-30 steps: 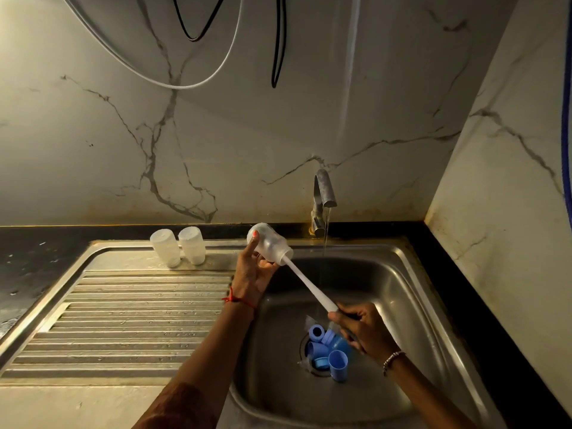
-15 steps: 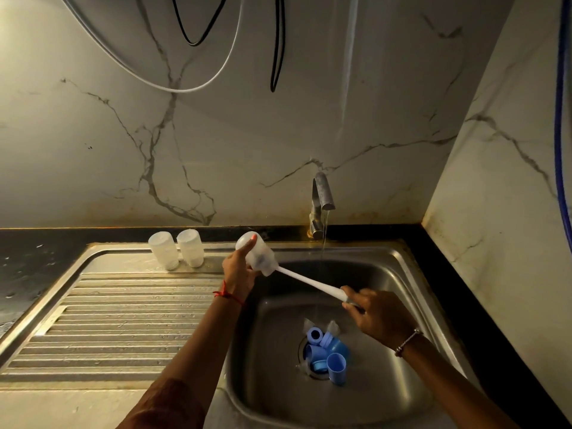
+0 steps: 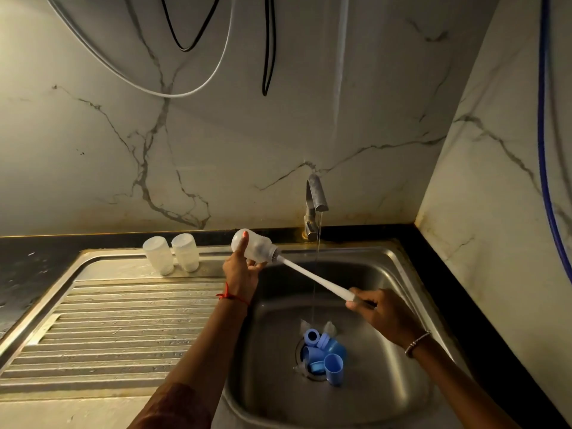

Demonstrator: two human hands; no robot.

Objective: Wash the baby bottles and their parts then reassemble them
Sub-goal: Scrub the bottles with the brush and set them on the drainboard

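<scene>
Right hand (image 3: 383,314) is drawing brush (image 3: 312,278) rightward, head inside bottle (image 3: 253,246) above sink (image 3: 387,258) | left hand (image 3: 240,274) fingers gripping bottle, right gripping brush | two bottles (image 3: 171,254) draining, seemingly done | blue parts (image 3: 325,351) awaiting washing

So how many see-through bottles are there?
3. A first bottle and second bottle stand together at the back of the drainboard; the left hand holds the third bottle above the sink, brush inside. None looks hidden.

Translucent bottle (image 3: 252,246) tilted, mouth toward sink (image 3: 387,382), white brush (image 3: 312,277) inserted. Two bottles (image 3: 158,256) (image 3: 185,252) inverted on drainboard (image 3: 123,320). Blue parts (image 3: 323,351) clustered at drain (image 3: 297,348).
</scene>
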